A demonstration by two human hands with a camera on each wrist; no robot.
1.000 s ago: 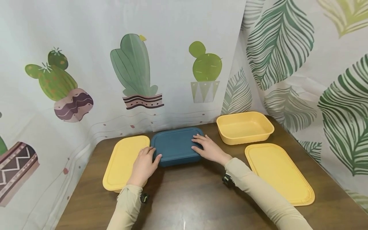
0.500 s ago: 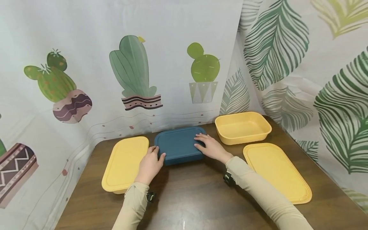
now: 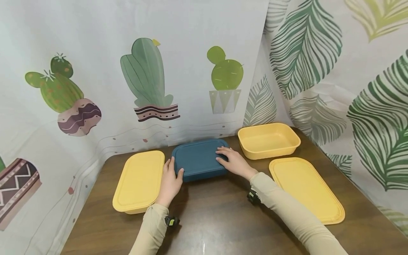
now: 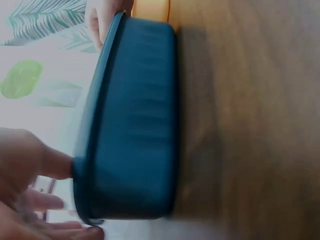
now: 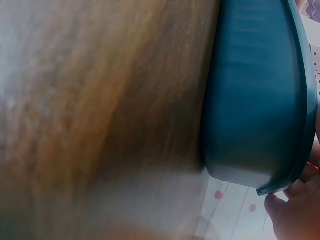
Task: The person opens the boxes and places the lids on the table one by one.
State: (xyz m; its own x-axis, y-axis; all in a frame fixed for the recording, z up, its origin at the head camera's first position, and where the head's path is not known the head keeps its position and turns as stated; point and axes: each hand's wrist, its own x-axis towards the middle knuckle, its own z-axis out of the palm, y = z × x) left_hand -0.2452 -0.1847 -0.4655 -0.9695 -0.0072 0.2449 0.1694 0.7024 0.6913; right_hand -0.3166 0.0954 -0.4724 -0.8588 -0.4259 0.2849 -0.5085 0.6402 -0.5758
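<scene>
A dark blue lidded food container (image 3: 199,157) stands near the back of the table, between both hands. My left hand (image 3: 170,182) lies along its left end, thumb touching the near corner of the lid and fingers extended beside the edge. In the left wrist view, the left thumb (image 4: 55,162) meets the lid's rim. At the other end, my right hand (image 3: 234,161) rests loosely spread fingers on the lid. The right wrist view has the right hand (image 5: 297,215) at the rim's corner, part of it out of frame.
Left of the blue container is a yellow container (image 3: 140,180) with its lid on. An uncovered yellow container (image 3: 267,154) stands at the back right, a flat yellow lid (image 3: 306,189) in front of it. A patterned curtain (image 3: 191,71) hangs behind the wooden table (image 3: 216,219).
The blue container has shifted slightly to the right, away from the lidded yellow one. My left hand has moved right with it, its fingers now straighter along the edge. The right hand stays on the lid.
</scene>
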